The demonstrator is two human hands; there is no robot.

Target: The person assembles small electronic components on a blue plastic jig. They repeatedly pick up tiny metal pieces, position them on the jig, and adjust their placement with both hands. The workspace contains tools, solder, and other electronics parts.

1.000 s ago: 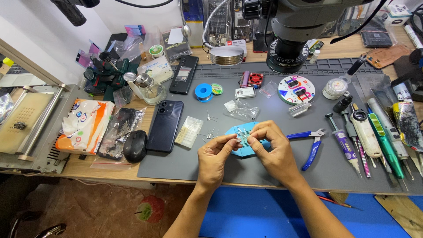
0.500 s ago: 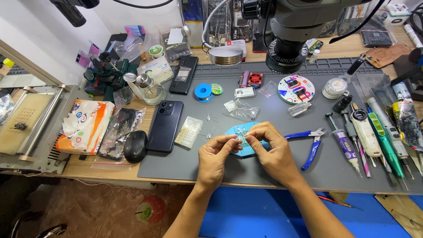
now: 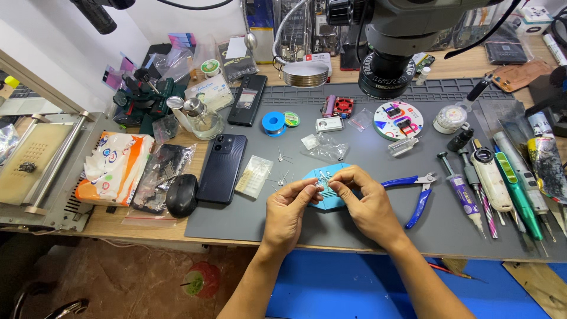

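Both hands barely shift: left hand (image 3: pixel 287 210) and right hand (image 3: pixel 367 204) stay pinched on tiny wire parts (image 3: pixel 323 182) over the blue disc (image 3: pixel 325 195); blue cutters (image 3: pixel 416 192) at three o'clock

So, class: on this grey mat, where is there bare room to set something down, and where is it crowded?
Bare mat lies along the front edge left of the left hand, and between the right hand and the blue cutters. The right edge, packed with pens and tools, is crowded.
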